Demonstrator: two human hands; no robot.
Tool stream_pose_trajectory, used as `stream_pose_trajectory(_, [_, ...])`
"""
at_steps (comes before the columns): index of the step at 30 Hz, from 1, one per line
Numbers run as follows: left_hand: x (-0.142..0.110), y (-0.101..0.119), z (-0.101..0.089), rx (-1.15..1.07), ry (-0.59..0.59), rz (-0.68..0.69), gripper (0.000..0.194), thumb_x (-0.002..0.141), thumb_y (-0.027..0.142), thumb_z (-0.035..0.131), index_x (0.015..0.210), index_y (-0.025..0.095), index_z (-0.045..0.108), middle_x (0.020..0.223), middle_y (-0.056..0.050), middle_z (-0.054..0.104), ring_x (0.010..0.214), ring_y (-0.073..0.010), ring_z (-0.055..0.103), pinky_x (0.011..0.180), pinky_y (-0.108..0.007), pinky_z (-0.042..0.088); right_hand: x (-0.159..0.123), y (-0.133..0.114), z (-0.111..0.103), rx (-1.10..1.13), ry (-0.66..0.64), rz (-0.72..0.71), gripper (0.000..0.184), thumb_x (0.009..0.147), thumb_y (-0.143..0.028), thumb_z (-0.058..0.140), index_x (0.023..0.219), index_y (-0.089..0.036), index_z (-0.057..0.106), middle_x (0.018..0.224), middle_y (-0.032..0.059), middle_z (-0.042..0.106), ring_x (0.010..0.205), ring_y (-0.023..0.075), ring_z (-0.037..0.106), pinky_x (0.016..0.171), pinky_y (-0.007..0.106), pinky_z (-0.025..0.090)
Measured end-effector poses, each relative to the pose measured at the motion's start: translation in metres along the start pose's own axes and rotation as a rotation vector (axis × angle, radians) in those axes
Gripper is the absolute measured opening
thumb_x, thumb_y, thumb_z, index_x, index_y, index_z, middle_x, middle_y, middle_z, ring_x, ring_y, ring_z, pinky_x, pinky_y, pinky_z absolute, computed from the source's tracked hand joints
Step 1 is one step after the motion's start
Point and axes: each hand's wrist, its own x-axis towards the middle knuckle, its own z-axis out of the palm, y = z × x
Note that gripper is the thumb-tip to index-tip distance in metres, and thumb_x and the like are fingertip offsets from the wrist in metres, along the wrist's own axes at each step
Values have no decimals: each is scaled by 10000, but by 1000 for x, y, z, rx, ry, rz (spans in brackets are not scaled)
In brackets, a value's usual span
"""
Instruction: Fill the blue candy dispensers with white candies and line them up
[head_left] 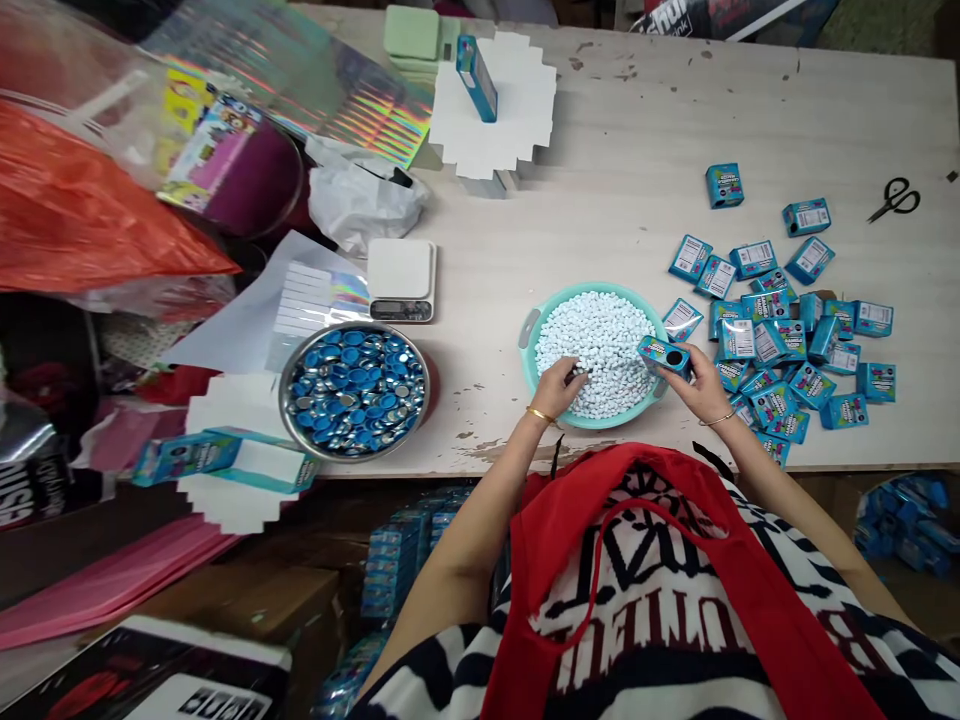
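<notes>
A turquoise basin (531,375) full of small pale-blue pellets (596,335), which look like candies, stands in front of me. My left hand (556,390) is over its near left part, fingers curled together at the pellets; what they hold, if anything, is hidden. On the basin's right rim, my right hand (703,385) grips a small blue printed box (660,352) tilted toward the pellets. A dark spot, perhaps an opening, shows on the box's end near my fingers. Many similar blue boxes (772,340) lie heaped just right of that hand.
A metal bowl (285,410) of blue-and-silver caps stands left, near a white scale (401,270). Behind are stacked white card sheets (517,90) with an upright blue box (477,80) and a green scale (411,35). Black scissors (896,198) lie far right. Plastic bags (367,195) crowd the left.
</notes>
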Motion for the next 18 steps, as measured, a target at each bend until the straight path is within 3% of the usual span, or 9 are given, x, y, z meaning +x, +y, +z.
stream_pose_trajectory(4, [-2,11,-24,-33,-41,53,316,917,367,564,1163,173,604,1093,-96,682,976,-195,631,916,-342,509,6,-1,-10,-243,-24,-176,381,885,-377,645,1234,-229,608,1210,116,662,1141,292,615,1013,475,502])
stream_pose_trajectory(9, [-1,30,-54,-32,-54,183,330,940,409,532,1155,169,604,1060,-98,681,965,-195,633,879,-329,513,11,7,-7,-458,-76,-267,407,884,-267,594,1287,-214,580,1229,129,659,1170,314,603,1016,505,514])
stream_pose_trajectory(13, [4,55,-81,14,-91,274,345,957,440,516,1157,174,606,1030,-84,682,898,-180,630,829,-312,511,15,3,1,-529,-122,-301,454,844,-180,579,1297,-195,567,1234,133,657,1158,319,605,1009,506,522])
stream_pose_trajectory(18, [14,92,-111,141,-250,358,309,969,394,489,1164,187,609,1074,-76,680,963,-193,644,882,-321,504,18,-8,10,-541,-141,-321,508,825,-155,573,1328,-213,542,1261,125,644,1186,319,587,1014,501,520])
